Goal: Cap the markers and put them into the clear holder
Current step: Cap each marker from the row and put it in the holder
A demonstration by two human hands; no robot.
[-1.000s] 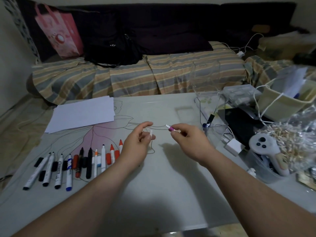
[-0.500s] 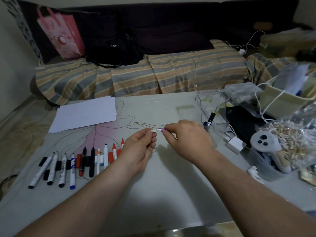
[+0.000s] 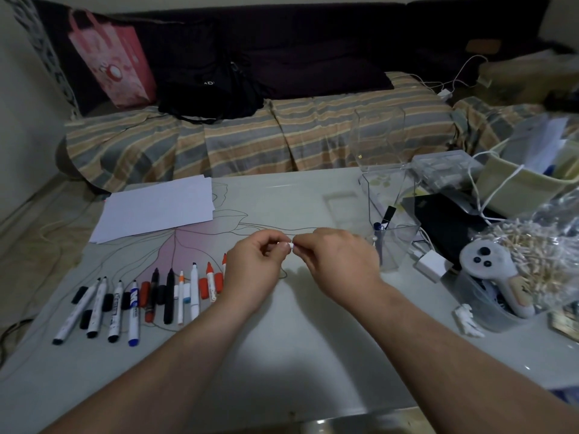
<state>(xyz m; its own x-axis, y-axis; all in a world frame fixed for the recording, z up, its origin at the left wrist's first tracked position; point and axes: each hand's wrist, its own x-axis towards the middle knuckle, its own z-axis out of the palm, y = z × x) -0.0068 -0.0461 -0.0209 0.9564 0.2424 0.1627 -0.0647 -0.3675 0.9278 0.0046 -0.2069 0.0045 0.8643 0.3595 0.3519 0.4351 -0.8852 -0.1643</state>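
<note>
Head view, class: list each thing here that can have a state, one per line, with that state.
Left hand: closed on one end of a small white piece.
Right hand: closed on the other end; the piece is mostly hidden.
Row of markers: lying uncapped on the table, caps loose among them.
Clear holder: upright, holding a few markers.
Paper stack: lying flat.
</note>
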